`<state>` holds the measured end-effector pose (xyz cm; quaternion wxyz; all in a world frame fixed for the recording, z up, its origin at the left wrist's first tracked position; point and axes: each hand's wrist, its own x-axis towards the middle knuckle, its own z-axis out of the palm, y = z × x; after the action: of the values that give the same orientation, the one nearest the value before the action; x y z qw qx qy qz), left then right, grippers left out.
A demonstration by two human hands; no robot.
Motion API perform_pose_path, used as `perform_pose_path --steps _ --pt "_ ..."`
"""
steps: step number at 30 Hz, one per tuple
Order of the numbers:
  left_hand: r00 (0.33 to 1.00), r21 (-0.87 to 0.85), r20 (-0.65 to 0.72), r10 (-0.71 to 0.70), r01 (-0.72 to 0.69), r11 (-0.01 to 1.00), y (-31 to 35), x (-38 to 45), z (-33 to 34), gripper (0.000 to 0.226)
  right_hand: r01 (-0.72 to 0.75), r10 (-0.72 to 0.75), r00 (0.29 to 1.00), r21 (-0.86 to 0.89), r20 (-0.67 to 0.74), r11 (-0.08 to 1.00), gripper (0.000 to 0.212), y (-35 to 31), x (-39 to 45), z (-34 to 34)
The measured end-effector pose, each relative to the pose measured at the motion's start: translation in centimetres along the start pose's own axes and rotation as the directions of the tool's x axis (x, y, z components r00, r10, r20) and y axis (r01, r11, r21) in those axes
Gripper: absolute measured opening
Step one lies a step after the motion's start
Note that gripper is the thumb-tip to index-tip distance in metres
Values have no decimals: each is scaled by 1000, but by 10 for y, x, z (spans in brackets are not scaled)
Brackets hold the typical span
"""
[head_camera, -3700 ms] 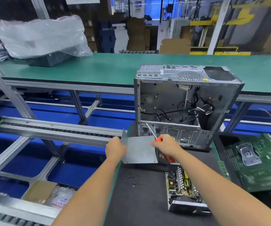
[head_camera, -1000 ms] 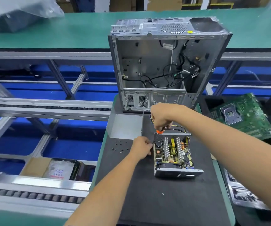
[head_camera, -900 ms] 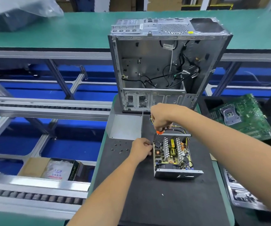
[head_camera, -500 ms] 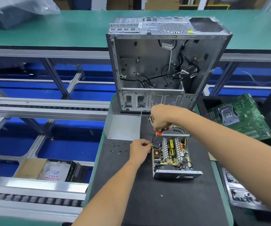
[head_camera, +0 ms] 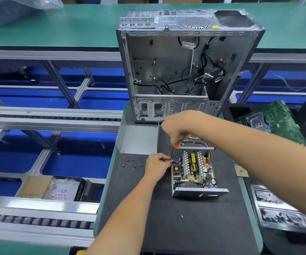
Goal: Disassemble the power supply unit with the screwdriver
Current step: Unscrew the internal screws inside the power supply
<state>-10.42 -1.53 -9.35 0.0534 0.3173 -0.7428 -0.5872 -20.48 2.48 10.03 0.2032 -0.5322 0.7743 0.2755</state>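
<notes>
Head view: the power supply unit [head_camera: 194, 172] sits open on the table [head_camera: 185, 227]. The right hand [head_camera: 178, 127] grips the screwdriver [head_camera: 173, 150] upright over its left edge; the left hand [head_camera: 157, 165] pinches at the tip, likely steadying a screw.

The right hand [head_camera: 178, 128] grips the screwdriver [head_camera: 174, 150] upright over the opened power supply unit [head_camera: 194, 172] (cover off) — the left hand [head_camera: 157, 165] pinches at its tip.

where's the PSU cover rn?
Head view: the cover lies on the mat's far-left corner, before the case, left of the PSU, beyond the loose screws.
</notes>
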Motion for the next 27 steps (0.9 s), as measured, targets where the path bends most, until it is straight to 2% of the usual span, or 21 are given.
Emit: perform_pose_path --steps 3,5,7,11,14,16,21,24,27 --pt "1000 -21 14 -23 23 1000 0 0 -1 20 98 -101 995 -105 -27 990 17 5 -5 5" --pt "999 -20 27 -22 22 1000 -1 2 -2 17 127 -134 987 -78 -88 989 14 8 -7 10" --pt "999 -20 29 -23 23 1000 0 3 -2 16 96 -94 988 13 -124 995 15 14 -10 11" --pt "999 -28 16 -35 36 999 0 3 -1 16 -18 40 998 422 -44 906 21 18 -14 15" --pt "999 -43 28 -40 41 998 0 3 -2 16 -27 116 982 495 -150 868 21 16 -12 14" --pt "998 -53 36 -44 46 998 1 3 -3 18 -43 185 953 498 -240 866 26 17 -11 14" --pt "998 -73 44 -46 49 996 2 3 -4 13 -172 308 916 445 -255 879 42 10 -7 20" --pt "997 -89 57 -50 55 994 1 3 -5 9 -164 250 956 425 -155 890 39 13 -2 14" --pt "997 -90 55 -45 50 995 1 3 -5 10 -38 77 991 332 -108 943 36 23 -3 10"
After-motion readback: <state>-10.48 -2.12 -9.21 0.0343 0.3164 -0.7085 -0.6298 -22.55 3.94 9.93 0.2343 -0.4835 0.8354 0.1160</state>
